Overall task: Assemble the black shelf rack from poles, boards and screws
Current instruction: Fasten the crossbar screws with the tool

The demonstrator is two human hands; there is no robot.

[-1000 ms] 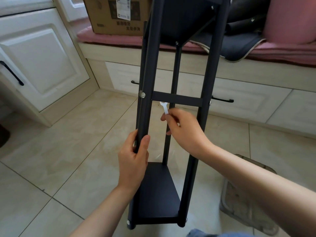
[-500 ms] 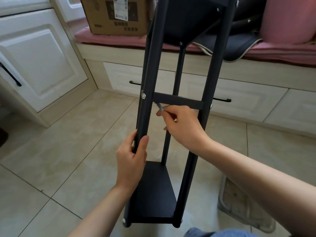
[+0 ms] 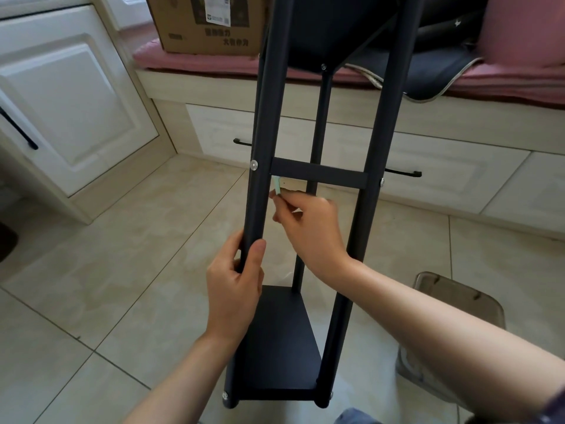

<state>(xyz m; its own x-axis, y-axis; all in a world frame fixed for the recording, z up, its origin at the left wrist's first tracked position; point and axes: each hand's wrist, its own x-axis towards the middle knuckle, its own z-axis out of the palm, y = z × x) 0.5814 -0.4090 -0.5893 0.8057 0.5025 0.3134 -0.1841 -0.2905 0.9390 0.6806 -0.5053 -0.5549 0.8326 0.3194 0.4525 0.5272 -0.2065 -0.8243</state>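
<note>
The black shelf rack (image 3: 318,174) lies tilted away from me, its far end propped on the bench. A black board (image 3: 279,341) closes its near end and another board (image 3: 324,29) sits at the far end. My left hand (image 3: 237,289) grips the left front pole (image 3: 263,142). My right hand (image 3: 308,228) pinches a small flat metal wrench (image 3: 277,185), whose tip reaches up under the left end of the black crossbar, close to the silver screw head (image 3: 253,164) on the left pole. The nut or bolt behind the pole is hidden.
A cardboard box (image 3: 211,22) and dark fabric (image 3: 428,59) lie on the pink-cushioned bench (image 3: 195,61) with drawers below. White cabinet doors (image 3: 67,99) stand at left. A clear plastic tray (image 3: 458,301) sits on the tiled floor at right.
My right hand has carried the wrench left and slightly up, from the middle under the crossbar to its left end beside the pole. My left hand keeps its grip on the pole.
</note>
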